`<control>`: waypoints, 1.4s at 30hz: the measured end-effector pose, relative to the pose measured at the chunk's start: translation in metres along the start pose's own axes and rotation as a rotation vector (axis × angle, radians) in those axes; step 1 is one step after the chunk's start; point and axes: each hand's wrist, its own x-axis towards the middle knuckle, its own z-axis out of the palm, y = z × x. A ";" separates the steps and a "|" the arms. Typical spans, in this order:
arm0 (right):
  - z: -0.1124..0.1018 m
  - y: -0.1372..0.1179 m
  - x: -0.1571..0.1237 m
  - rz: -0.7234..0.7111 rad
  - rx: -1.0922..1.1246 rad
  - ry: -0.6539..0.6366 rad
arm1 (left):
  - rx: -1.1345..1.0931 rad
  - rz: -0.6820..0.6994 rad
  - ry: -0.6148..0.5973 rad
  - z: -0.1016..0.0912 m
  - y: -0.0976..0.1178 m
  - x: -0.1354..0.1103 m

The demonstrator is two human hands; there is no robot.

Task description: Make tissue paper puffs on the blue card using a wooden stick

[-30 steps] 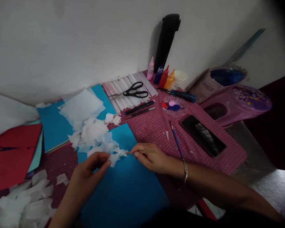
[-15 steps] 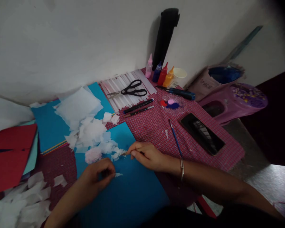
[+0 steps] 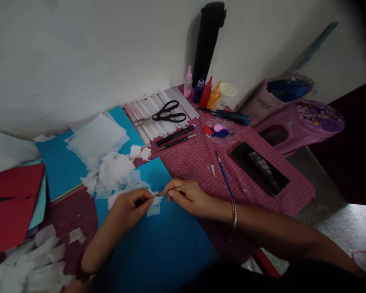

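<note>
Holds a thin brown stick [image 3: 159,194] in the right hand [image 3: 187,198], pointing left to the left hand [image 3: 128,206], curled narrow; cannot tell if gripping. Has a small white paper square [image 3: 154,209] nearer the left, on flat blue paper [image 3: 158,244].

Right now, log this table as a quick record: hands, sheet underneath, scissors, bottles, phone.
Left hand: fingertips at the tip of a thin brown tool; any paper pinched there is unclear
Right hand: grips that tool
Sheet under hands: blue, white paper pieces heaped over its far left part
Scissors: lying on white strips, blades leftward
Bottles: four upright, pink, dark blue, red, orange
Phone: flat, right of blue brush
</note>
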 end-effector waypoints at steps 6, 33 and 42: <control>-0.001 -0.005 -0.006 -0.032 0.073 0.103 | 0.040 0.011 0.062 0.003 -0.008 0.005; 0.001 -0.009 -0.005 -0.161 -0.171 -0.042 | 0.185 0.055 0.158 0.011 -0.006 -0.005; 0.004 -0.006 -0.004 -0.174 -0.196 -0.075 | 0.227 0.057 0.124 0.009 -0.007 -0.007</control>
